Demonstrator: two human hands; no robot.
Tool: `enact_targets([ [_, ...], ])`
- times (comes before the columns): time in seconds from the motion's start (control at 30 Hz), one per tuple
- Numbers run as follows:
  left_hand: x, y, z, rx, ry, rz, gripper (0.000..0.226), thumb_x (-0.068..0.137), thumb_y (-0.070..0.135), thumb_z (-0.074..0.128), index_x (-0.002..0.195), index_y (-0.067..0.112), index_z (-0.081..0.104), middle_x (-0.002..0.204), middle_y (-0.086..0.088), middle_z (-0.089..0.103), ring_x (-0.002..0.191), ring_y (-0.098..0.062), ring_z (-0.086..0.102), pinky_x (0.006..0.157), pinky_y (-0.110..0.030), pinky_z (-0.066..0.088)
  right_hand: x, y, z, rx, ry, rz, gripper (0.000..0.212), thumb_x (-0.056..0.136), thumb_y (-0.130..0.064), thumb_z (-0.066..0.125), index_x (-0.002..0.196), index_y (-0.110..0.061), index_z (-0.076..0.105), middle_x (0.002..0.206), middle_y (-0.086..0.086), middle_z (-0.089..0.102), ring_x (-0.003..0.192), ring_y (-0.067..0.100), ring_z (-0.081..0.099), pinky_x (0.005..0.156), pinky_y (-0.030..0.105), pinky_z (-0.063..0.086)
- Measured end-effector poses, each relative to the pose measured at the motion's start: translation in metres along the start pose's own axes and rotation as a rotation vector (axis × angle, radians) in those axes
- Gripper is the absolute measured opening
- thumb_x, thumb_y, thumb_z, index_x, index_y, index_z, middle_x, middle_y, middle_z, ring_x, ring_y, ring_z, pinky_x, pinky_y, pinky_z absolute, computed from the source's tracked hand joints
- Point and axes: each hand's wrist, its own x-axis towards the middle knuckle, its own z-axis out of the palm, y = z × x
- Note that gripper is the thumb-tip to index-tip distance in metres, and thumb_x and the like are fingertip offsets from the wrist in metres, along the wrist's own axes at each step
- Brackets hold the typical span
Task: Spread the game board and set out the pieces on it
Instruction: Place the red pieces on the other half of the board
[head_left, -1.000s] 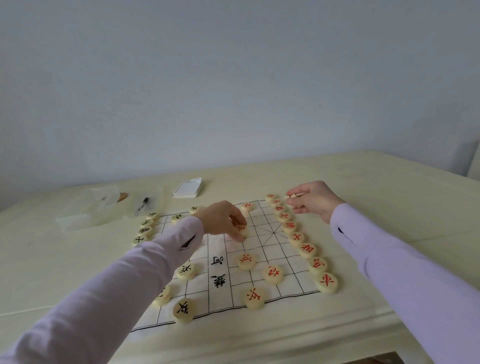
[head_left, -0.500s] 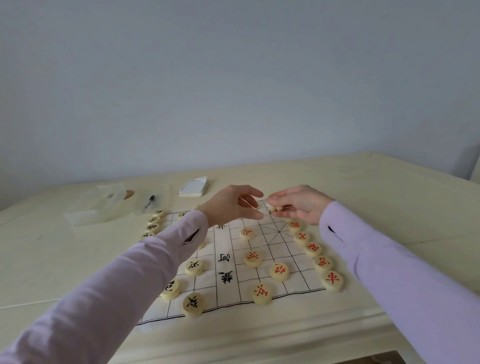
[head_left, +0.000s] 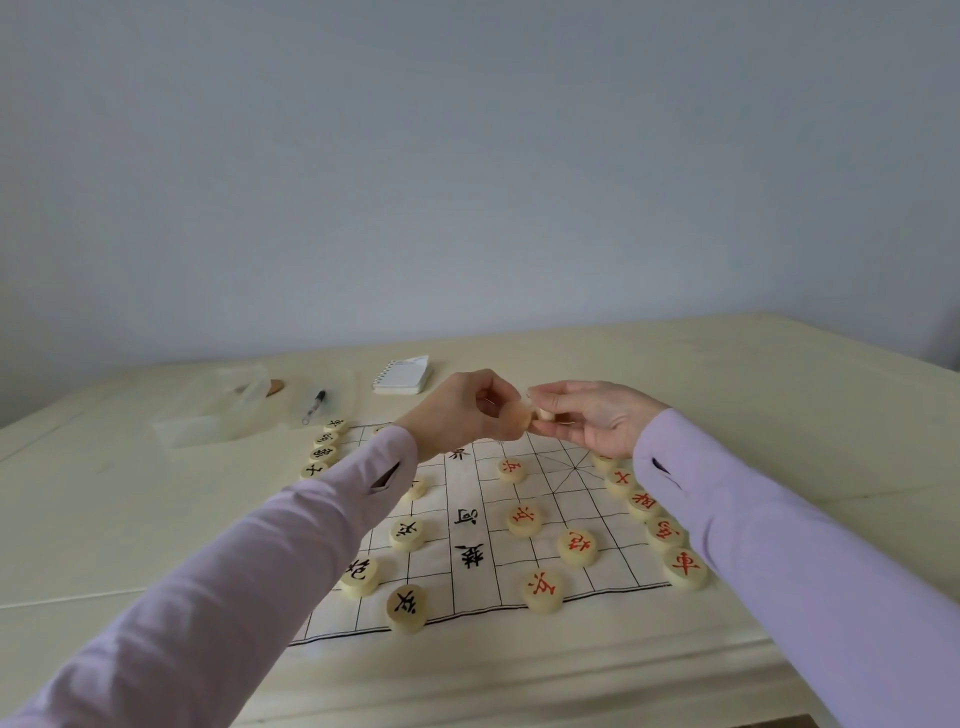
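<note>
both hands hang raised over the far half of the cloth xiangqi board (head_left: 550, 470), meeting knuckle to fingertip above it; the right grip (head_left: 597, 421) is pinching a cream held piece (head_left: 543, 413) between thumb and fingertips, palm turned partly up; the left grip (head_left: 462, 410) is curled, its thumb and fingers touching that same piece, and i cannot tell whether it has hold of the piece or only touches it; the held piece is in the air, clear of the board; the board lies flat on the pale table (head_left: 779, 415), near its front edge; red-marked pieces (head_left: 685, 567) run in a line down the board's right edge, with more red ones set further in; black-marked pieces (head_left: 408, 608) stand on the left side, some hidden behind the left lilac sleeve (head_left: 234, 571), and a short row sits at the far left edge; behind the board lie a spiral notepad (head_left: 402, 375), a pen (head_left: 314, 407) and a clear plastic box (head_left: 218, 410).
</note>
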Motion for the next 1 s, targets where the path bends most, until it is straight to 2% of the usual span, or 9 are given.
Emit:
enact_targets([
  [0.17,0.0,-0.006,-0.004,-0.009,0.031,-0.031,0.029,0.078,0.01,0.075,0.103,0.011,0.061,0.093,0.0,0.068,0.08,-0.012,0.066,0.085,-0.034,0.051,0.006,0.0,0.004,0.123,0.053,0.035,0.02,0.082,-0.002,0.067,0.1,0.005,0.061,0.121,0.024,0.053,0.094,0.03,0.063,0.06,0.022,0.059],
  [0.27,0.006,-0.014,-0.009,0.052,0.122,-0.108,0.025,0.08,0.017,0.074,0.101,0.007,0.065,0.095,-0.005,0.07,0.078,-0.012,0.066,0.082,-0.028,0.054,0.007,-0.002,0.0,0.21,0.076,0.065,0.033,0.085,0.006,0.061,0.117,0.011,0.056,0.125,0.026,0.052,0.104,0.041,0.06,0.066,0.029,0.06],
  [0.37,0.017,-0.023,-0.012,0.112,0.176,-0.178,0.012,0.078,0.017,0.076,0.082,0.007,0.07,0.089,-0.016,0.072,0.075,-0.018,0.064,0.087,-0.038,0.056,0.008,-0.003,-0.005,0.235,0.094,0.062,0.031,0.085,0.012,0.057,0.117,0.013,0.054,0.115,0.026,0.057,0.112,0.048,0.055,0.069,0.031,0.058],
  [0.5,0.03,-0.03,-0.005,0.187,0.161,-0.231,0.027,0.076,0.023,0.079,0.096,0.005,0.071,0.083,-0.004,0.065,0.074,-0.015,0.057,0.07,-0.024,0.05,0.007,-0.004,-0.009,0.22,0.142,0.029,0.012,0.081,0.01,0.064,0.091,0.007,0.06,0.09,0.02,0.061,0.1,0.037,0.063,0.065,0.029,0.06],
  [0.6,0.039,-0.032,0.004,0.236,0.11,-0.223,0.017,0.076,0.023,0.078,0.087,0.013,0.071,0.082,-0.005,0.059,0.077,-0.018,0.051,0.07,-0.027,0.045,0.005,-0.004,-0.012,0.112,0.173,0.024,0.011,0.077,0.006,0.07,0.085,0.005,0.062,0.084,0.014,0.063,0.09,0.026,0.063,0.067,0.027,0.06],
  [0.7,0.045,-0.038,0.008,0.264,0.088,-0.231,0.016,0.074,0.023,0.079,0.08,0.018,0.064,0.081,-0.004,0.054,0.075,-0.019,0.047,0.069,-0.029,0.044,0.005,-0.004,-0.016,0.115,0.179,0.022,0.014,0.076,0.006,0.071,0.086,0.005,0.063,0.084,0.013,0.064,0.09,0.024,0.064,0.068,0.026,0.059],
  [0.83,0.048,-0.043,0.01,0.331,0.078,-0.252,0.029,0.071,0.028,0.082,0.096,0.016,0.074,0.094,-0.004,0.071,0.082,-0.021,0.062,0.072,-0.031,0.053,0.006,-0.004,-0.02,0.156,0.192,0.019,0.022,0.075,0.009,0.07,0.095,0.007,0.061,0.086,0.015,0.066,0.087,0.024,0.065,0.069,0.027,0.059],
  [0.93,0.046,-0.042,0.008,0.332,0.059,-0.243,0.044,0.073,0.024,0.081,0.113,0.011,0.068,0.105,-0.005,0.069,0.097,-0.021,0.063,0.082,-0.03,0.053,0.007,-0.002,-0.019,0.075,0.19,-0.005,0.033,0.075,0.009,0.071,0.106,0.01,0.059,0.09,0.015,0.066,0.085,0.021,0.065,0.075,0.028,0.059],
  [1.0,0.045,-0.036,0.001,0.281,0.079,-0.179,0.047,0.078,0.019,0.076,0.122,0.01,0.062,0.105,-0.002,0.065,0.093,-0.018,0.061,0.077,-0.023,0.052,0.007,-0.001,-0.014,-0.06,0.18,-0.049,0.036,0.075,0.004,0.073,0.108,0.011,0.059,0.089,0.014,0.066,0.082,0.019,0.065,0.08,0.027,0.056],
])
